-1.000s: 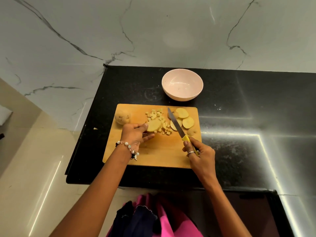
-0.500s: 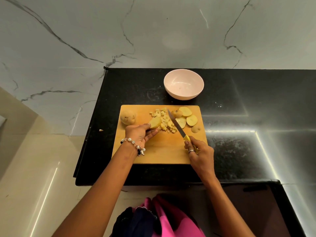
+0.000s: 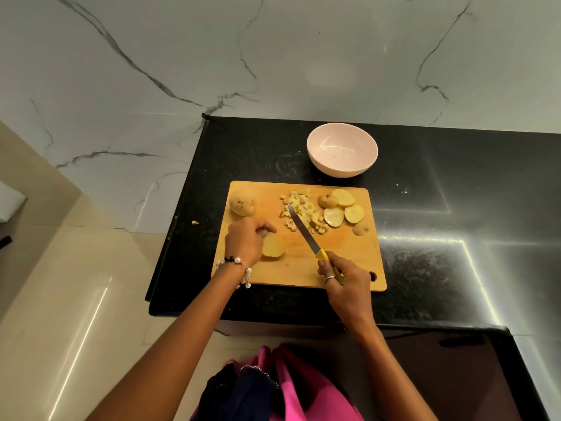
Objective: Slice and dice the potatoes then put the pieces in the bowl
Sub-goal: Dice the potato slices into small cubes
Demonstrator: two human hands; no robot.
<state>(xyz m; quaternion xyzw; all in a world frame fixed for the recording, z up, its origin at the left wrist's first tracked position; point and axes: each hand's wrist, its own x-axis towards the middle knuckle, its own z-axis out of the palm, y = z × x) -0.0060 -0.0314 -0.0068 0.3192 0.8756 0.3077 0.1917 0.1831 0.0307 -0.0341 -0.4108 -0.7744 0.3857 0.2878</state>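
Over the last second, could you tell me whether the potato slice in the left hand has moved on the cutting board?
Yes. The potato slice under the left hand has come toward the cutting board's near edge, away from the diced pieces.

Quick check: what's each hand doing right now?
Left hand: holds a potato slice on the cutting board.
Right hand: grips the knife.

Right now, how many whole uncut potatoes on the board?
1: the whole potato sits at the cutting board's far-left corner. Everything else is slices, dice or end pieces; the left hand may hide more.
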